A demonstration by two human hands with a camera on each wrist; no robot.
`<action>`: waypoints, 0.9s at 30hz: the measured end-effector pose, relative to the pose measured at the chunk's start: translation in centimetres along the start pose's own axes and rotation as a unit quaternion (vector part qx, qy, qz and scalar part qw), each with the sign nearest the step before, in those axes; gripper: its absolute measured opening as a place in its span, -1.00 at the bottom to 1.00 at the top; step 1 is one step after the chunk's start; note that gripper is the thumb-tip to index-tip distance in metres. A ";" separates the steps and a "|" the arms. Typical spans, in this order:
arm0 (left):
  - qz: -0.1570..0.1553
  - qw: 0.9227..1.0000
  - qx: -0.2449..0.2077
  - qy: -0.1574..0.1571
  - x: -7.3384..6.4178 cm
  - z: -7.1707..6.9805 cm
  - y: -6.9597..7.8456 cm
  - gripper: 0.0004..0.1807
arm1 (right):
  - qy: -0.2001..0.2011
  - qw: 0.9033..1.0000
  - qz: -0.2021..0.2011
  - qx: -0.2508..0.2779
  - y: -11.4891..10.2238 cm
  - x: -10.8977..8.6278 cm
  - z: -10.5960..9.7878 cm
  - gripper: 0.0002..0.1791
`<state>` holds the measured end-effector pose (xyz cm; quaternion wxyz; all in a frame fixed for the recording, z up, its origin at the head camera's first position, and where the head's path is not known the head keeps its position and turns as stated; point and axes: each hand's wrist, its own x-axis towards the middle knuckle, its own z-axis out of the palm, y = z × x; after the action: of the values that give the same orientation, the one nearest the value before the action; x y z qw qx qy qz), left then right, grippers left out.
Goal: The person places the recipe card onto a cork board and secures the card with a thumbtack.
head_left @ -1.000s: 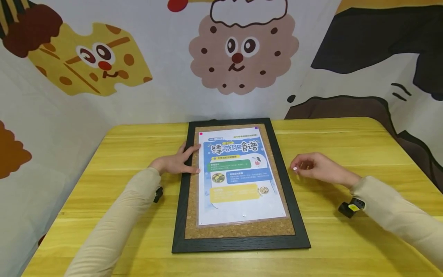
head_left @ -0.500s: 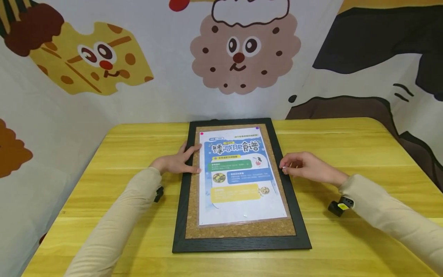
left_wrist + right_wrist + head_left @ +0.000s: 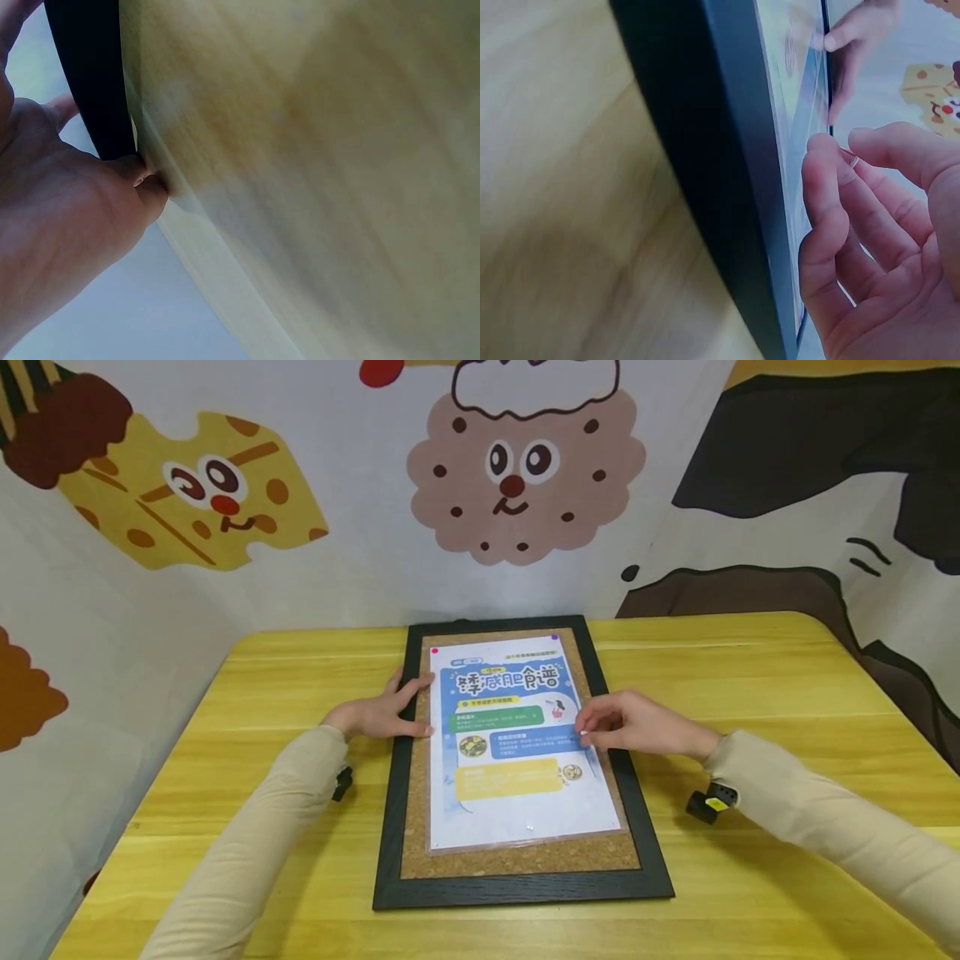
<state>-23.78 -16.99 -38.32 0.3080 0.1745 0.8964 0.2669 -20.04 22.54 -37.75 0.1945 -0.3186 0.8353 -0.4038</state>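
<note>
A black-framed cork board (image 3: 525, 888) lies on the table. The printed poster (image 3: 517, 814), in a clear sleeve, lies over its cork. A pink thumbtack (image 3: 435, 651) and a purple thumbtack (image 3: 555, 637) sit at the poster's upper corners. My left hand (image 3: 375, 714) rests on the frame's left side, thumb and forefinger spread across it to the poster's edge. My right hand (image 3: 637, 722) is over the poster's right edge, its thumb and fingertips pinching a small thumbtack (image 3: 853, 160) that is mostly hidden by the fingers.
The yellow wooden table (image 3: 750, 677) extends on both sides of the board. Behind it hangs a white cloth backdrop (image 3: 360, 585) with cartoon food prints. Wrist cameras show below both sleeves, such as the right wrist camera (image 3: 705, 806).
My right hand has moved left from beside the frame to over the poster's right side, still pinching the small thumbtack. The left hand and the board have stayed in place.
</note>
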 end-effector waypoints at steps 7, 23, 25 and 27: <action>0.007 1.000 0.001 0.001 -0.1 0.0 0.1 0.06 | -0.025 1.000 -0.012 0.015 -0.7 1.0 1.3 -0.89; 0.004 1.000 -0.002 -0.001 -0.2 0.0 0.2 0.05 | -0.041 0.998 -0.047 -0.006 -2.2 2.4 3.0 -0.91; 0.004 1.000 -0.002 -0.001 -0.2 0.0 0.2 0.05 | -0.044 0.998 -0.051 0.002 -2.3 2.5 3.3 -0.91; 0.004 1.000 -0.001 -0.001 -0.2 0.0 0.1 0.05 | -0.048 0.997 -0.056 0.009 -2.5 2.7 3.5 -0.91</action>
<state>-23.62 -16.96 -38.15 0.3081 0.1781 0.8950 0.2689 -19.02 17.54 -38.07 0.2140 -0.3825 0.8020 -0.4058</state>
